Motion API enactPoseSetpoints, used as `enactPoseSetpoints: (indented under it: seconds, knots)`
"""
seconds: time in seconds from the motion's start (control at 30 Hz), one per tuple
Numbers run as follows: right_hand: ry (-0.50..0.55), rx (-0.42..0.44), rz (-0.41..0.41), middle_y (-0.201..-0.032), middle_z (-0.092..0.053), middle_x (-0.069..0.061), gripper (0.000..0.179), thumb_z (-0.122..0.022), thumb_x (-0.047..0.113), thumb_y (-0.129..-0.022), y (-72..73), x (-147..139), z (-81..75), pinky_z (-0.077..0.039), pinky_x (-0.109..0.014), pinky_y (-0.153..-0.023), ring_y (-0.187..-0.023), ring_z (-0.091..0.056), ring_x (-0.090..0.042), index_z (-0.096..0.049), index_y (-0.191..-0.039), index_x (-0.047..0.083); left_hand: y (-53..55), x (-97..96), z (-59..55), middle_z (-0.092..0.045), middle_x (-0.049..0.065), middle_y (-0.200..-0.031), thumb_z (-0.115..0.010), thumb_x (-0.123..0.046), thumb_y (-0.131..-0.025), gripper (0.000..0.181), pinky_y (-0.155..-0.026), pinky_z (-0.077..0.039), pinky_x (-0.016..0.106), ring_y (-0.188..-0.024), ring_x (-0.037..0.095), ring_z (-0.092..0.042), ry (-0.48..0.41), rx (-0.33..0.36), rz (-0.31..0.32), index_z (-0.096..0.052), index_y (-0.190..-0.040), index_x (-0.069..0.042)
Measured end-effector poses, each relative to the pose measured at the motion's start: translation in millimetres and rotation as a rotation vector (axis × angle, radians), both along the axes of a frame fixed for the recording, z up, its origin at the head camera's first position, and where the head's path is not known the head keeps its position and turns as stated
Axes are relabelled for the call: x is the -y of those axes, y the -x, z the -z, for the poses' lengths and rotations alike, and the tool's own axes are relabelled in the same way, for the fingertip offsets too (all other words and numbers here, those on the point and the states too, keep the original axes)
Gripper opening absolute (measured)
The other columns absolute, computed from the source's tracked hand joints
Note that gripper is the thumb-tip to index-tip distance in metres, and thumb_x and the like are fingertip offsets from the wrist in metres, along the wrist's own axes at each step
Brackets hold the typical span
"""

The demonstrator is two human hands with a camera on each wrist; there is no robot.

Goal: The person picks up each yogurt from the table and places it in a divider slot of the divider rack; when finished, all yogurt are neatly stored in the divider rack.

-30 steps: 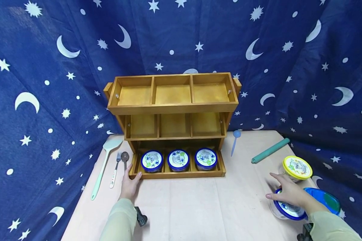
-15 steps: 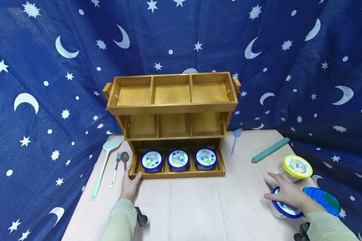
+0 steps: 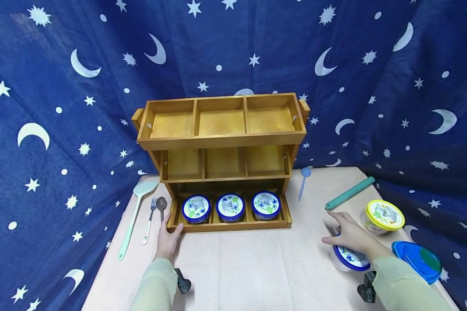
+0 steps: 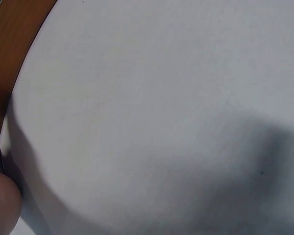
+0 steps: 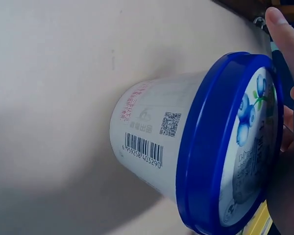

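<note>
In the head view, my left hand (image 3: 166,242) holds the lower left front corner of a three-tier wooden storage rack (image 3: 222,142), thumb on its front. The left wrist view catches only a finger or thumb against the wooden edge (image 4: 10,63). At the right, my right hand (image 3: 351,235) is over a white tub with a blue lid (image 3: 351,258), fingers at the lid's far edge. The right wrist view shows this tub (image 5: 201,142) from the side, with thumb extended past the lid. Three blue-lidded tubs (image 3: 230,207) sit in the rack's bottom tier, one per compartment.
A yellow-lidded tub (image 3: 382,216) and a blue lidded container (image 3: 417,261) stand at the right, near a green roll (image 3: 350,193). A blue spoon (image 3: 303,183) lies beside the rack. Left lie a pale-green turner (image 3: 134,216), a fork (image 3: 149,220) and a dark spoon (image 3: 161,205).
My right hand and the blue-lidded tub have moved together to the left and slightly away from me, off from the blue container. My left hand stays at the rack's corner.
</note>
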State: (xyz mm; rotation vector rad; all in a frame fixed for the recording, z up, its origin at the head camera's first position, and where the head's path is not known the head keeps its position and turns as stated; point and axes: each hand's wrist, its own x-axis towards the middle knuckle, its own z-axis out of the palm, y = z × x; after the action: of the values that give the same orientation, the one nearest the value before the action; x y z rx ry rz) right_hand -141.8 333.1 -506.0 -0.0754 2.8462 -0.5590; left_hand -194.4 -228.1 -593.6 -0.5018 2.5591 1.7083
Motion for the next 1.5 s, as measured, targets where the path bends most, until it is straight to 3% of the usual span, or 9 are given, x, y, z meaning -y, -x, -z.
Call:
enactPoseSetpoints:
  seconds: [0.27, 0.7, 0.9, 1.2, 1.5]
  knots:
    - [0.053, -0.042, -0.033, -0.135, -0.027, -0.035, 0.109, -0.069, 0.063, -0.07, 7.1, 6, -3.5, -0.045, -0.062, -0.085, -0.111, -0.048, -0.05, -0.025, -0.143, -0.005, 0.7, -1.2, 0.7, -0.017, 0.018, -0.153, -0.058, -0.032, -0.093, 0.071, -0.113, -0.01, 0.054, -0.139, 0.039, -0.012, 0.005, -0.002, 0.001, -0.018, -0.15, -0.018]
    - [0.032, -0.091, -0.108, -0.129, -0.042, -0.031, 0.096, -0.074, 0.058, -0.068, -10.3, -19, -12.0, -0.043, -0.066, -0.082, -0.114, -0.043, -0.05, -0.04, -0.138, 0.001, -0.1, 0.0, -2.4, -0.014, 0.018, -0.154, -0.058, -0.034, -0.093, 0.073, -0.112, -0.009, 0.056, -0.14, 0.04, -0.01, 0.003, 0.01, 0.004, -0.016, -0.151, -0.019]
    - [-0.028, -0.03, -0.12, -0.127, -0.043, -0.03, 0.1, -0.074, 0.064, -0.063, -18.8, -23, -16.1, -0.043, -0.067, -0.08, -0.113, -0.043, -0.051, -0.043, -0.137, 0.003, -3.7, 0.5, 2.5, -0.016, 0.018, -0.154, -0.058, -0.03, -0.093, 0.072, -0.112, -0.01, 0.054, -0.139, 0.039, -0.011, -0.003, -0.008, 0.003, -0.017, -0.151, -0.018]
    - [0.002, 0.017, -0.169, -0.126, -0.043, -0.028, 0.101, -0.08, 0.057, -0.06, -26.3, -30, -15.8, -0.044, -0.065, -0.08, -0.11, -0.045, -0.048, -0.042, -0.137, 0.004, -2.5, -0.3, 2.9, -0.015, 0.017, -0.154, -0.058, -0.03, -0.093, 0.071, -0.113, -0.008, 0.054, -0.14, 0.038, -0.009, -0.001, -0.022, 0.003, -0.017, -0.151, -0.018]
    - [-0.002, 0.11, -0.147, -0.129, -0.039, -0.028, 0.11, -0.084, 0.053, -0.056, -27.0, -29, -15.5, -0.042, -0.068, -0.083, -0.112, -0.043, -0.048, -0.034, -0.141, 0.005, 1.4, 1.0, 5.6, -0.014, 0.015, -0.155, -0.059, -0.034, -0.092, 0.073, -0.113, -0.008, 0.055, -0.141, 0.037, -0.008, 0.003, -0.008, 0.003, -0.017, -0.151, -0.02]
